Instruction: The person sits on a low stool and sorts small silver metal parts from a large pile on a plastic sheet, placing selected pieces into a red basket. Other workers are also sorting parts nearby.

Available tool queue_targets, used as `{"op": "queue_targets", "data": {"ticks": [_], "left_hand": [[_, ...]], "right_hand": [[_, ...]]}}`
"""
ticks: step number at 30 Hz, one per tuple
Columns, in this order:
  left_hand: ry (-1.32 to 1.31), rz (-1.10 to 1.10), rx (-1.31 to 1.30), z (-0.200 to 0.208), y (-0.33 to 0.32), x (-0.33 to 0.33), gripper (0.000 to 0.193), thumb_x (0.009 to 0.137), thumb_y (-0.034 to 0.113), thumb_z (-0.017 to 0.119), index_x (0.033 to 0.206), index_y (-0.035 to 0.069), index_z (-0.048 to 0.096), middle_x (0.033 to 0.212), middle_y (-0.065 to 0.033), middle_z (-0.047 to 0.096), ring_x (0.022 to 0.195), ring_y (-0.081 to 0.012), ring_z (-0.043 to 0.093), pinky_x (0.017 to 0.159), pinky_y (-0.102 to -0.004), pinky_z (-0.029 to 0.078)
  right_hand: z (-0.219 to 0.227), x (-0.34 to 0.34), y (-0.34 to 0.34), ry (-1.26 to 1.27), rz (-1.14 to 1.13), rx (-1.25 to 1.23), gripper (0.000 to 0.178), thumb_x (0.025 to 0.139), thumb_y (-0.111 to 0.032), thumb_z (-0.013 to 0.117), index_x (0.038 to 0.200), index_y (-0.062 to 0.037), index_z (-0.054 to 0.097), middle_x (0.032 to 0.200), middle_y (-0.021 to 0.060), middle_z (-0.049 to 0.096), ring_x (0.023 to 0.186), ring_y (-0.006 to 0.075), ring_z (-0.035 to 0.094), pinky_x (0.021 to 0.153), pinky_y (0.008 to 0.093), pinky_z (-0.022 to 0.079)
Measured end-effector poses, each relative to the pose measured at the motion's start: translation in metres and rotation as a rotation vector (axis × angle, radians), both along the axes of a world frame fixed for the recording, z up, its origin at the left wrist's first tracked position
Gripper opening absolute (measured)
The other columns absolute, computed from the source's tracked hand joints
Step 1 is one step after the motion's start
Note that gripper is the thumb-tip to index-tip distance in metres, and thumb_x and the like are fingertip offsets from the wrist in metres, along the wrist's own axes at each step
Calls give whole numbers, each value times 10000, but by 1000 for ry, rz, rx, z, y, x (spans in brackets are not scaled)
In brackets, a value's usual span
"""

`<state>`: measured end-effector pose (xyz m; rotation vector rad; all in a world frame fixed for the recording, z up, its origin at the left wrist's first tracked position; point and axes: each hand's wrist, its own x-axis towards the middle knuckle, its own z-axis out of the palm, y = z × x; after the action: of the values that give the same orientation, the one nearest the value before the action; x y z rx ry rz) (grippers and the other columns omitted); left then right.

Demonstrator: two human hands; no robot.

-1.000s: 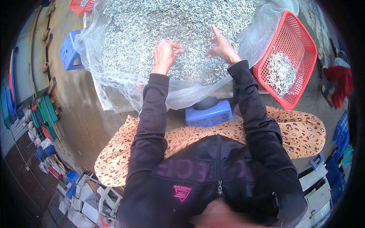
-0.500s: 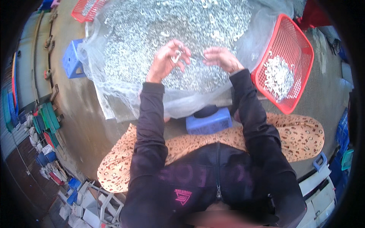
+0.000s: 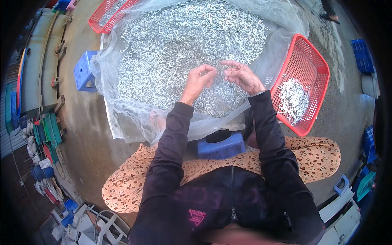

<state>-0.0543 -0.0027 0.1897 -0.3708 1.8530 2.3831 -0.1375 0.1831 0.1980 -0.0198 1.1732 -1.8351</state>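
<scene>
A wide heap of small silvery-white curved hooks point(image 3: 159, 61) lies on a pale translucent mesh sheet point(image 3: 107, 86) in front of me. Over its near part my left hand point(image 3: 200, 81) has thumb and fingers pinched together; whatever is between them is too small to make out. Close to it, on the right, my right hand point(image 3: 243, 77) stretches its index finger toward the left one, while its thumb and other fingers curl together on something tiny and unclear. A narrow gap separates the fingertips. Right of that hand stands a red perforated plastic basket point(image 3: 301, 127) holding a smaller pile of hooks.
Another red basket point(image 3: 94, 21) with hooks stands at the far left. A blue plastic stool point(image 3: 83, 71) is left of the sheet, and a blue stool point(image 3: 222, 148) sits between my legs. Blue crates point(image 3: 362, 56) are at the right. A person's foot point(image 3: 330, 18) shows far right.
My left hand has moved right and down, closer to the right hand, and its fingers have closed; the hook visible in it before no longer shows clearly. The right hand's fingers have curled in.
</scene>
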Motion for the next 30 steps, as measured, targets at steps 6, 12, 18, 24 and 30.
{"op": "queue_targets", "data": {"ticks": [6, 12, 18, 24, 30], "left_hand": [[35, 236, 232, 1, 24, 12, 84, 842, 63, 651, 904, 8, 635, 685, -4, 565, 538, -46, 457, 439, -174, 330], [123, 367, 68, 17, -8, 3, 72, 868, 55, 599, 920, 7, 610, 783, -37, 581, 581, -66, 487, 474, -180, 349], [130, 188, 476, 13, -53, 5, 262, 884, 177, 448, 900, -42, 590, 922, -122, 574, 721, -139, 543, 519, -217, 408], [-188, 2, 239, -38, -52, -1, 278, 842, 259, 553, 903, 0, 637, 783, -90, 627, 684, -213, 589, 576, -328, 470], [91, -299, -1141, -96, -29, 4, 144, 766, 155, 690, 832, 27, 680, 812, -153, 642, 774, -270, 628, 709, -365, 490]], "right_hand": [[-7, 9, -11, -177, 9, -157, 291, 832, -11, 612, 1111, 45, 551, 927, 89, 621, 827, 159, 614, 774, 245, 511], [-7, -5, 2, 61, -32, 180, 187, 841, -1, 590, 1019, 54, 610, 970, 106, 628, 851, 162, 616, 781, 257, 520], [-12, -16, 25, -54, -245, -169, 291, 871, 17, 436, 1129, 136, 502, 1132, 165, 542, 931, 194, 588, 833, 305, 515], [-33, -22, 21, -80, -324, 19, 262, 887, -90, 487, 1087, 59, 568, 945, 81, 587, 833, 171, 581, 760, 273, 496], [-99, -11, -34, 574, -14, 565, 240, 840, -188, 610, 968, 13, 632, 863, 90, 606, 776, 207, 594, 691, 327, 479]]}}
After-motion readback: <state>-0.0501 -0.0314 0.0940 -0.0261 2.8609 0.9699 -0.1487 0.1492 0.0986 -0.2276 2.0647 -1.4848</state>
